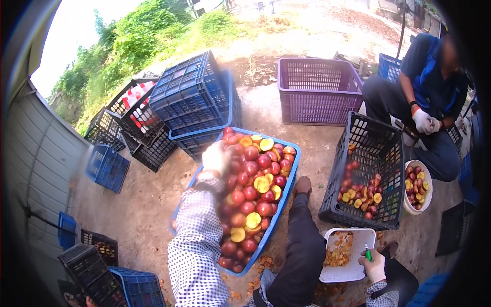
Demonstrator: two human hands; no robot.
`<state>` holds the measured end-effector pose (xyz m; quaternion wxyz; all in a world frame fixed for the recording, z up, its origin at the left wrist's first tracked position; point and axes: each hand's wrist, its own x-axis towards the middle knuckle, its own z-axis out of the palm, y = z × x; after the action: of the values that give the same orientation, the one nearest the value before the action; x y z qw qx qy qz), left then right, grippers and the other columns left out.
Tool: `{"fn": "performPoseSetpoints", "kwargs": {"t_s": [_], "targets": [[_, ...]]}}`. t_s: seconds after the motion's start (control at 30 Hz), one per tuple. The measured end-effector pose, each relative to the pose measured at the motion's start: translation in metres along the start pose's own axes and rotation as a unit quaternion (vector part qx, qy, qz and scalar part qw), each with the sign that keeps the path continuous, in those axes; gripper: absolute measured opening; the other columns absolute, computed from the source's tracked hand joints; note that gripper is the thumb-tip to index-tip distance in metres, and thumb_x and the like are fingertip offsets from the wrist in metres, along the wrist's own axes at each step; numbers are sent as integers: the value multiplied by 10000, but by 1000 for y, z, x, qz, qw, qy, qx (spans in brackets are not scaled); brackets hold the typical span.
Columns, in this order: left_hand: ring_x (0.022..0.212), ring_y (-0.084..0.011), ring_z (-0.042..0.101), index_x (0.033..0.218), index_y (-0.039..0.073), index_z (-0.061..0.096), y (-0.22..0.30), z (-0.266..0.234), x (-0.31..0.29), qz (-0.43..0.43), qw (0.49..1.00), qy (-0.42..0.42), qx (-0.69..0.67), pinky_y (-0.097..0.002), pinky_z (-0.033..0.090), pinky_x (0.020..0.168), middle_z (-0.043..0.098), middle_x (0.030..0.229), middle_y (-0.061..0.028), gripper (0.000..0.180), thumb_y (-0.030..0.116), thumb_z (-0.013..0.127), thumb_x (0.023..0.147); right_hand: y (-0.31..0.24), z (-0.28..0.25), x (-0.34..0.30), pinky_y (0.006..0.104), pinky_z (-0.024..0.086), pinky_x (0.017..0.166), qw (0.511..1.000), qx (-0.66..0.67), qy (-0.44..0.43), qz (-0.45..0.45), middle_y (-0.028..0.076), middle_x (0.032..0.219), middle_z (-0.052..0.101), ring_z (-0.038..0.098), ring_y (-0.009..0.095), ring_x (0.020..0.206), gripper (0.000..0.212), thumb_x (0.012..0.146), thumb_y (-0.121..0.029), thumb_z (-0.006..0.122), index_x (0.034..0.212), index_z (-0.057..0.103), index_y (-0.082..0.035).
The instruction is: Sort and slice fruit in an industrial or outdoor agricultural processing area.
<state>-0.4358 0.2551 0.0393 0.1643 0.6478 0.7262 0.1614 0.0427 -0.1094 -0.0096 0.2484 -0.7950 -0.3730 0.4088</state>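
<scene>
My left hand (pixel 217 157), in a pale glove, reaches over the left side of a blue crate (pixel 272 244). The crate is heaped with round red plums (pixel 250 168) and some cut halves (pixel 262 184) showing yellow flesh. Motion smears that hand, so its fingers and anything in them are not clear. At the lower right my gloved right hand (pixel 375 266) is closed round a small green-handled knife (pixel 367 253), its blade pointing up. The knife is at the right rim of a white tub (pixel 343 276), which holds orange-brown scraps (pixel 338 249).
Beyond the tub stands a black crate (pixel 333 202) with cut plums, beside a white bucket (pixel 427 190) of more halves. A co-worker in gloves (pixel 426 122) sits at the right. Stacked blue crates (pixel 189 92) and a purple crate (pixel 317 105) stand farther back.
</scene>
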Motion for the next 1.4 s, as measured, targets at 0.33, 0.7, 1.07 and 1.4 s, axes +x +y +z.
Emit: {"fn": "performPoseSetpoints", "kwargs": {"t_s": [0.33, 0.7, 1.07, 1.4], "targets": [[1078, -334, 655, 1252, 43, 639, -8, 23, 47, 50, 997, 7, -57, -413, 510, 933, 678, 1174, -188, 405, 282, 614, 926, 22, 7, 12, 320, 464, 466, 999, -18, 22, -38, 90, 598, 607, 583, 169, 463, 288, 727, -165, 720, 929, 684, 37], [1322, -432, 437, 1322, 56, 540, 6, 55, -37, 290, 937, 126, 147, -563, 333, 1059, 509, 1371, -249, 612, 505, 581, 908, 24, 15, 12, 298, 469, 489, 999, -9, 21, -30, 93, 632, 639, 586, 158, 489, 245, 728, -118, 704, 900, 663, 52], [1443, -392, 328, 1475, 94, 441, -72, -17, -10, 99, 990, -95, -36, -440, 272, 1170, 426, 1516, -207, 771, 639, 458, 931, 48, 0, 12, 310, 513, 591, 994, -37, 81, -68, 120, 661, 656, 647, 186, 591, 203, 720, -91, 697, 853, 657, 56], [1425, -273, 373, 1518, 84, 388, -102, -36, -18, 5, 872, -190, -451, -407, 290, 1185, 404, 1554, -121, 872, 740, 384, 944, 39, 21, 15, 299, 499, 578, 999, -7, 16, -40, 96, 671, 642, 620, 164, 586, 212, 740, -95, 689, 886, 646, 53]]}}
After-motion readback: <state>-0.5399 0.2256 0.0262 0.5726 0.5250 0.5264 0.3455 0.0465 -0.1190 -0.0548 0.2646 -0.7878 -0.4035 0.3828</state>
